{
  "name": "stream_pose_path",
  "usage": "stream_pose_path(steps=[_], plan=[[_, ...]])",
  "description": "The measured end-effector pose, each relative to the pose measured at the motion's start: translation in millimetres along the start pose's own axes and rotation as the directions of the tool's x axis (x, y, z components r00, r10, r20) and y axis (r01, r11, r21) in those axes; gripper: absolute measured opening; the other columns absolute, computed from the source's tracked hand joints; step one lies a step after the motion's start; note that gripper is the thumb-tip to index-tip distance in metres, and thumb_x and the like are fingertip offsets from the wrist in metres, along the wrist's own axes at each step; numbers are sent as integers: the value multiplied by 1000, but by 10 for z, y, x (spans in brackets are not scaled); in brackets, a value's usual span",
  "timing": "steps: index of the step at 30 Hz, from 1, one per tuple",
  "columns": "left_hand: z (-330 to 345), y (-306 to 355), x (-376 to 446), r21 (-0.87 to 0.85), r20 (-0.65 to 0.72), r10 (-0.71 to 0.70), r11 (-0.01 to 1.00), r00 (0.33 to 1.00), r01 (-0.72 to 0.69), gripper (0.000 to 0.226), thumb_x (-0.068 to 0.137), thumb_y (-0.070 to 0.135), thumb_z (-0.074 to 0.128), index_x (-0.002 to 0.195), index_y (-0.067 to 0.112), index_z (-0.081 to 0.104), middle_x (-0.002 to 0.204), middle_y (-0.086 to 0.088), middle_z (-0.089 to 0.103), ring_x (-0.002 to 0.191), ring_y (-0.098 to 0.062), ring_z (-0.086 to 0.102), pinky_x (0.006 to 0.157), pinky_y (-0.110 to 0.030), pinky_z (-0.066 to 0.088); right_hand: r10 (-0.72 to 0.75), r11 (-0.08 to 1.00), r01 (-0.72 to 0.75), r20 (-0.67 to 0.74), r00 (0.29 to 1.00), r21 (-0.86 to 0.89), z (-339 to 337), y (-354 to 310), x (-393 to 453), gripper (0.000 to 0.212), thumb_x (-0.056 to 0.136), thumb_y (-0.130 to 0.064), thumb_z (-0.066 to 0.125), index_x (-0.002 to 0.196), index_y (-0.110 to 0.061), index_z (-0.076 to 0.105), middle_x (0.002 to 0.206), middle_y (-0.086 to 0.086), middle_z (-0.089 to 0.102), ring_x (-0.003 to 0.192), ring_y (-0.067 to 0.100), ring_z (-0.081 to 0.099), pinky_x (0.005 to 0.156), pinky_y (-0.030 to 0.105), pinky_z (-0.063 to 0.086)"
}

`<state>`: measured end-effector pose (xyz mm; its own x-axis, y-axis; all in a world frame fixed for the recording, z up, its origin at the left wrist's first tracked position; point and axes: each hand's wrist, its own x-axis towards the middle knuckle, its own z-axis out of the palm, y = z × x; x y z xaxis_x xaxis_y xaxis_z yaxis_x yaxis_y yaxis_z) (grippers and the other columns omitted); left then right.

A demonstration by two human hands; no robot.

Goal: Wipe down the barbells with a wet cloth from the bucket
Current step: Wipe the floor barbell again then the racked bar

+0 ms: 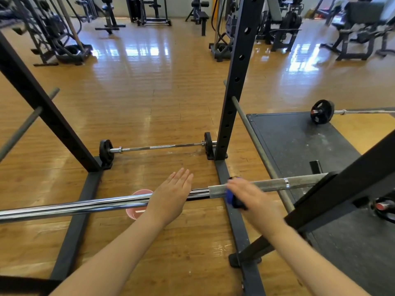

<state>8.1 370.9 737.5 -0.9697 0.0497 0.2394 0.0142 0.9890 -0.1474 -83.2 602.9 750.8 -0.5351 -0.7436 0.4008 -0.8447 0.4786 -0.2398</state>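
Right hand wrapping blue cloth round knurled steel barbell, blurred, left hand flat, fingers straight, pink round bucket beneath, probably plastic

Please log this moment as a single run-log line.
stage: wiping racked barbell | right hand: presses blue cloth on knurled section | left hand: flat, open over bar | bucket: on floor below

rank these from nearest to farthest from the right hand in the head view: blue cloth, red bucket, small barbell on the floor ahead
1. blue cloth: under the right hand, on the racked bar.
2. red bucket: on the floor to the left, below the bar.
3. small barbell: farther ahead, between the rack uprights.
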Motion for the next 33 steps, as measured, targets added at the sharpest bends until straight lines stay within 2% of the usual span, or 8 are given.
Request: stream_pose_path(steps=[3,8,11,15,20,26,29,33], plan=[[1,-15,-8,8,21,0,1000,1000,0,76,46,7,90,117,0,64,119,-14,65,113,-26,61,96,-36,36,-122,992,123,17,992,-13,245,-215,164,69,50,5,87,114,-5,66,118,10,65,112,26,60,100,38,33],[-6,-18,-15,0,22,-1,1000,1000,1,76,44,5,90,116,1,65,117,-14,66,111,-26,63,95,-36,38,-87,996,87,9,996,-25,60,339,-38,63,56,9,82,116,-1,63,120,14,62,112,29,59,99,40,41],[-7,-20,-23,3,27,-3,1000,1000,3,76,46,7,90,117,2,65,119,-13,65,112,-25,62,97,-35,36,89,993,-91,-31,996,-71,-187,664,-233,66,55,15,80,116,-1,62,120,15,62,111,31,59,96,46,41],[31,-5,-8,-26,-3,5,1000,1000,-5,76,42,6,89,114,1,67,116,-13,67,109,-24,64,95,-36,40,459,885,-465,-104,882,-39,-472,926,-381,64,61,22,72,120,2,59,121,20,60,115,37,56,96,51,43],[50,12,12,-33,-38,0,999,999,-1,72,42,2,86,111,1,68,112,-13,68,106,-25,65,90,-38,49,246,966,-249,-48,968,-65,-159,361,-70,67,52,15,82,113,-4,65,112,12,67,105,28,64,94,40,40],[38,4,3,-37,-1,-8,999,1000,8,73,42,6,89,111,2,68,113,-12,68,107,-25,65,90,-37,50,-82,995,80,29,996,53,270,-286,260,70,44,4,88,110,-7,68,111,6,68,105,22,64,96,32,38],[17,-13,-5,-37,28,-10,999,1000,11,76,39,5,89,112,2,68,113,-12,68,107,-24,65,90,-36,49,-63,998,62,51,997,11,106,69,101,69,50,4,87,115,-9,65,118,8,65,109,22,62,97,33,40],[-14,5,1,-30,38,-22,999,999,23,74,39,3,89,111,1,68,112,-12,69,106,-25,65,90,-36,49,101,995,-100,9,995,-28,-141,610,-190,71,54,14,82,119,-6,62,122,11,62,112,27,59,97,41,42]])
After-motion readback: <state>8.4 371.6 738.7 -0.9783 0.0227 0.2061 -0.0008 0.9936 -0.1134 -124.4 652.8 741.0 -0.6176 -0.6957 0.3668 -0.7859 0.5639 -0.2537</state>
